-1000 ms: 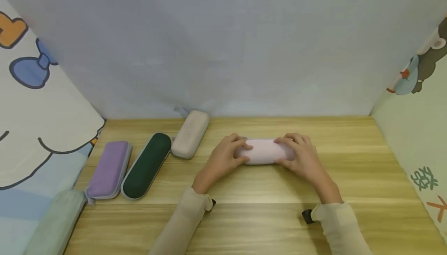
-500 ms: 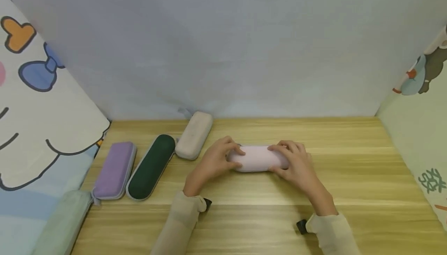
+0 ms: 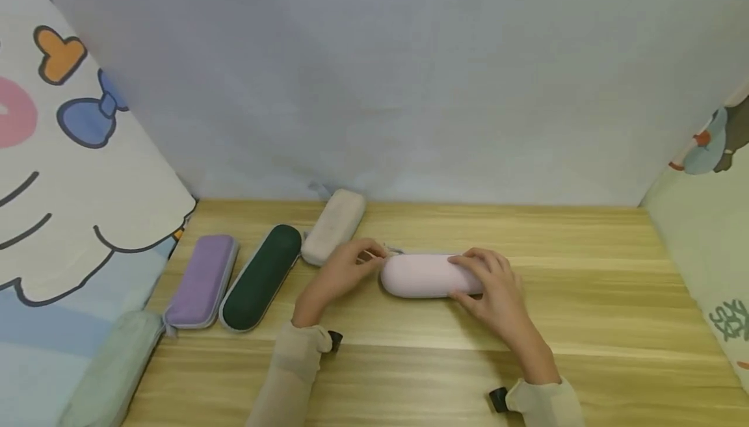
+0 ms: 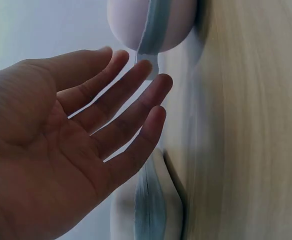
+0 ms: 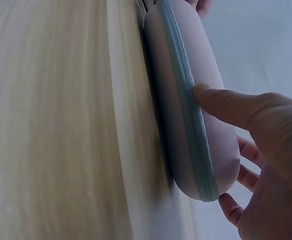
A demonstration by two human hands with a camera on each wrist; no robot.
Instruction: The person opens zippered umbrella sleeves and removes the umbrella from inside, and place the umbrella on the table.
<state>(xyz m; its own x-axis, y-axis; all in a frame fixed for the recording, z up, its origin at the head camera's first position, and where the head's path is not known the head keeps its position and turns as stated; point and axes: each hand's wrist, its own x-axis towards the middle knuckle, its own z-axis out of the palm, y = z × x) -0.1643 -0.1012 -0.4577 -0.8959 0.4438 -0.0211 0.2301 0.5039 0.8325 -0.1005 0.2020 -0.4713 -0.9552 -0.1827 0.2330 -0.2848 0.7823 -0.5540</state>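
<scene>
A pale pink pencil case [image 3: 418, 276], rounded at both ends with a grey-blue zip band, lies lengthwise on the table. My right hand [image 3: 497, 297] grips its right end, thumb on the zip band along the front and fingers around the back. At the other end, my left hand [image 3: 342, 271] is beside the case with loosely extended fingers. In the left wrist view, those fingertips hang near a small grey tab [image 4: 153, 69] at the pink case's end; whether they touch it I cannot tell. A cream pencil case [image 3: 335, 225] lies just behind the left hand.
Left of the cream case lie a dark green pencil case [image 3: 261, 277], a purple one [image 3: 201, 281] and a pale green one [image 3: 114, 368] at the table's left edge. A grey backdrop [image 3: 409, 89] rises behind the wooden table [image 3: 409, 375], with printed panels at both sides.
My left hand has let go of the pink case's left end and drawn slightly left. The case was slid nearer to me, while my right hand kept hold. The view has shifted slightly.
</scene>
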